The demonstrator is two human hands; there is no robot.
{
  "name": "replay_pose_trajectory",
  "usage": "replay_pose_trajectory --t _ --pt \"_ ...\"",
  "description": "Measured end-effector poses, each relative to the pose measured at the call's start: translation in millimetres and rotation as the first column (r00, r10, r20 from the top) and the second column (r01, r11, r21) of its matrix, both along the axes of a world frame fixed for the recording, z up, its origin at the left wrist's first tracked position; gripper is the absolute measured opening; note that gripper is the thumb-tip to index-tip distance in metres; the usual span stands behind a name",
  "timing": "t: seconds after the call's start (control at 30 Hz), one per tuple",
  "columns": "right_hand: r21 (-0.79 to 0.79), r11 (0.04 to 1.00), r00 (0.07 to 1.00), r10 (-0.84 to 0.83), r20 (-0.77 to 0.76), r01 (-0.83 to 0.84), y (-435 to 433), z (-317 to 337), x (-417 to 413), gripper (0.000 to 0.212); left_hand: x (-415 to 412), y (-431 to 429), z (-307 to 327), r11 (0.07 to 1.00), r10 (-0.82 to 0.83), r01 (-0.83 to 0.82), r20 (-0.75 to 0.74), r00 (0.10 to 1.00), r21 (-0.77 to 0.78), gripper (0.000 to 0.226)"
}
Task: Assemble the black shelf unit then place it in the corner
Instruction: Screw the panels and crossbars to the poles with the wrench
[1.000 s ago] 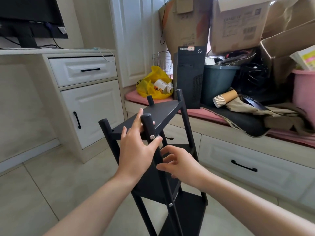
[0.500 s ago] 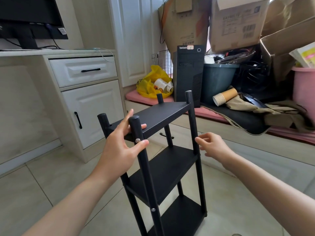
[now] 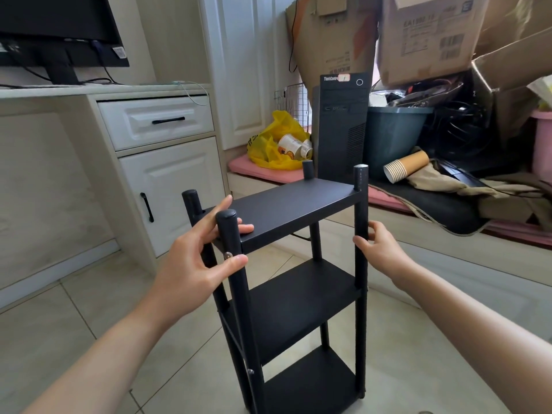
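The black shelf unit point(image 3: 294, 201) stands upright on the tiled floor in front of me, with three shelves between four round posts. My left hand point(image 3: 194, 261) grips its near left end: thumb against the front left post, fingers lying on the top shelf. My right hand point(image 3: 378, 249) holds the front right post just below the top shelf, fingers curled round it.
A white desk cabinet point(image 3: 167, 174) with a drawer stands to the left. Behind the shelf runs a low bench point(image 3: 448, 264) crowded with a black computer tower point(image 3: 342, 127), a yellow bag point(image 3: 276, 144), a dark bin point(image 3: 394, 135), paper cups point(image 3: 404, 165) and cardboard boxes point(image 3: 430, 34).
The shelf unit has swung from tilted to upright. My right hand left the middle shelf, moved right and closed on the front right post. My left hand stayed on the top left end.
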State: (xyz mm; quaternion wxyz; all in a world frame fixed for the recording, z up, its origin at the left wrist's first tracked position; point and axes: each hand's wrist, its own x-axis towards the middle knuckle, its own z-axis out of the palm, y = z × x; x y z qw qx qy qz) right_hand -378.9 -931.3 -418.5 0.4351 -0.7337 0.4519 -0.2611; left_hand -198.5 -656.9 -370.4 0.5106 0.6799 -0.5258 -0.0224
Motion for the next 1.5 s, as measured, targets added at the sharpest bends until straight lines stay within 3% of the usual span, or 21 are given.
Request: replay_pose_trajectory --t 0.23,0.47,1.03,1.33,1.5 --pt "-0.003 1.0 1.0 0.012 -0.026 -0.012 5 -6 -3 0.039 12 5 -8 0.989 0.143 -0.141 0.042 0.989 -0.052 0.085" --pt "0.009 0.998 0.998 0.062 -0.006 -0.062 16 -8 -16 0.034 26 0 -15 0.968 0.235 -0.237 -0.039 0.971 -0.083 0.08" --pt "0.008 0.983 0.98 0.182 0.08 -0.184 46 -13 -89 0.043 35 -39 -18 0.965 0.207 -0.232 -0.182 0.961 -0.125 0.078" --pt "0.023 0.976 0.974 0.212 0.084 -0.215 66 -10 -104 0.029 22 -50 -20 0.929 0.292 -0.341 -0.277 0.915 -0.146 0.049" --pt "0.02 0.972 0.971 0.233 0.048 -0.234 70 -10 -108 0.025 20 -45 -27 0.915 0.355 -0.398 -0.326 0.876 -0.072 0.032"
